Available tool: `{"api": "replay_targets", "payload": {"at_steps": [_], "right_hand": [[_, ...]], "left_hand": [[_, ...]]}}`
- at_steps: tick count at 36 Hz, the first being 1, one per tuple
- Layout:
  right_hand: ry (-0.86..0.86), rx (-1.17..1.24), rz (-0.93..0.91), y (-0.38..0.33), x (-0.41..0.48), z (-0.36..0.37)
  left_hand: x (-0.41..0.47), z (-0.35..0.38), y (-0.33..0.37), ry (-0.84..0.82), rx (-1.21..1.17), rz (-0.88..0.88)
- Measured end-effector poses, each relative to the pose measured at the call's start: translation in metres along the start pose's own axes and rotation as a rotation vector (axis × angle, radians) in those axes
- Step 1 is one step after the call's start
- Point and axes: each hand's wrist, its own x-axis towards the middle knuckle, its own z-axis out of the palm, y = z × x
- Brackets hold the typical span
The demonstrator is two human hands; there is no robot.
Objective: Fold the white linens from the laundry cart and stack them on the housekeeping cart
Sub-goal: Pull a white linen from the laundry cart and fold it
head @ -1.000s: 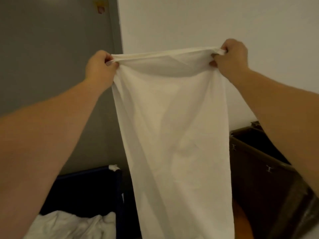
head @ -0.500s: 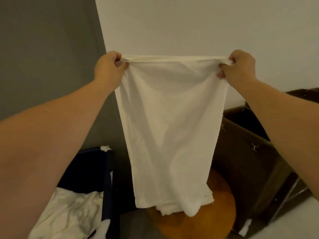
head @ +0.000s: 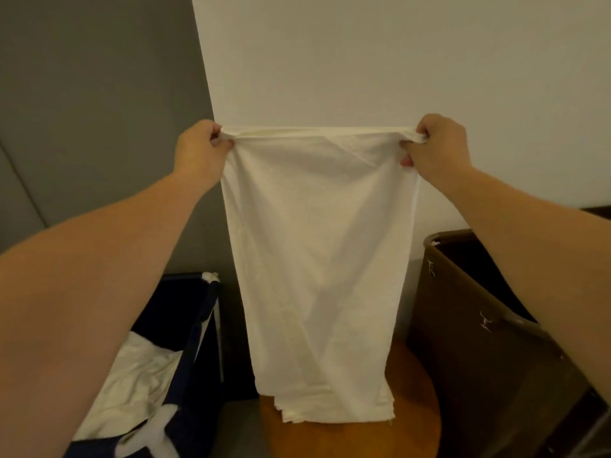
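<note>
White plaster wall [head: 363, 61] fills the space behind and above both grips, with a grey panel [head: 82, 94] beyond the left one. The white linen [head: 317, 259], the task's piece, hangs straight down from the two grips as a long doubled panel. Its top edge is stretched taut between them and its layered lower hem hangs far below, in front of a round wooden bench [head: 413, 418]; whether the hem touches that top I cannot tell. Below and outside the left grip stands the dark blue laundry cart [head: 188, 276] with more crumpled linens [head: 139, 375] in it. Below and outside the right grip stands a brown bin [head: 463, 342], perhaps the housekeeping cart. The left grip [head: 198, 150] is clenched on the top left corner, fingers curled round a bunched bit of cloth, and the right grip [head: 436, 143] pinches the top right corner likewise. The step in hand looks like squaring the panel before the next fold. To do it well, hold both grips level and pull apart just enough to flatten the top edge, let the weight draw the creases out, and check that the staggered bottom layers line up. Then bring one grip across to the other so the corners meet exactly
</note>
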Motion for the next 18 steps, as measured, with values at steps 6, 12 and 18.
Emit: {"api": "replay_targets", "payload": {"at_steps": [6,12,18], "right_hand": [[-0.050,-0.001,0.045,0.036,0.019,0.028],[-0.093,-0.015,0.116,0.081,0.046,0.079],[-0.146,-0.122,0.191,0.137,0.077,0.152]], "left_hand": [[0.006,0.041,-0.019,-0.038,0.031,-0.034],[0.031,0.100,-0.065,-0.092,0.037,-0.086],[0.060,0.171,-0.127,-0.196,0.075,-0.122]]}}
